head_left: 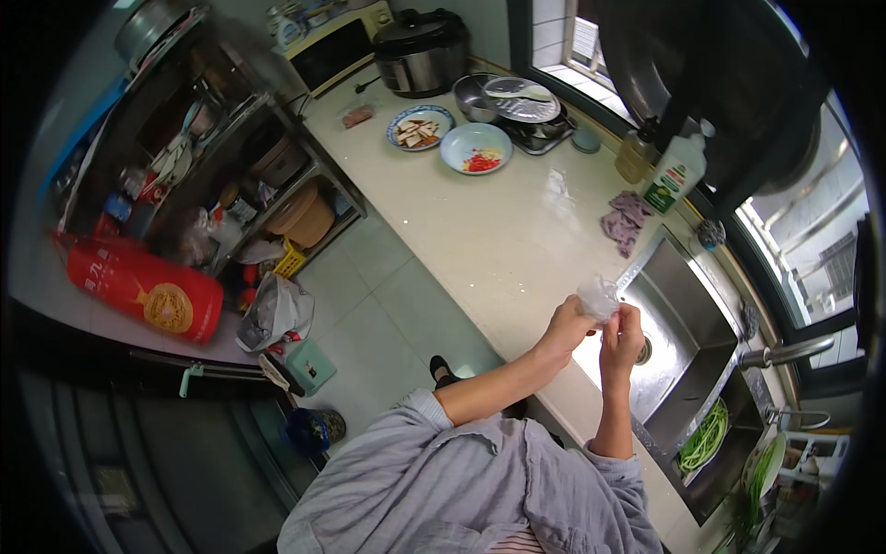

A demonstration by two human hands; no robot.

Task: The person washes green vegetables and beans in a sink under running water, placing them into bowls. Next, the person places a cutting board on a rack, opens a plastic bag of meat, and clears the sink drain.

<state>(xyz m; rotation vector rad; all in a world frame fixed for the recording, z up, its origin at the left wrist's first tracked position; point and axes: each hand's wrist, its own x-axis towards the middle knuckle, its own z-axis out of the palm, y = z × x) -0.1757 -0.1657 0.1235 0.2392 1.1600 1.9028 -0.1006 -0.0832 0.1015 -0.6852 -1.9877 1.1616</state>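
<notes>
Over the near edge of the steel sink (678, 277), both hands hold a crumpled clear plastic bag (598, 295). My left hand (568, 328) is closed around its left side. Against the bag's lower right, the fingers of my right hand (624, 340) pinch it. What the bag contains, if anything, I cannot make out. Behind the hands, a purple cloth (628, 222) lies crumpled on the counter beside the sink. Long green vegetables (706, 436) lie in the smaller basin to the right.
Along the back of the counter (443, 240) are a plate of sliced food (403, 132), a plate of chopped red and yellow pieces (461, 162), a pressure cooker (406, 74) and metal bowls. A soap bottle (676, 171) stands by the window. The faucet (789, 353) reaches over the sink.
</notes>
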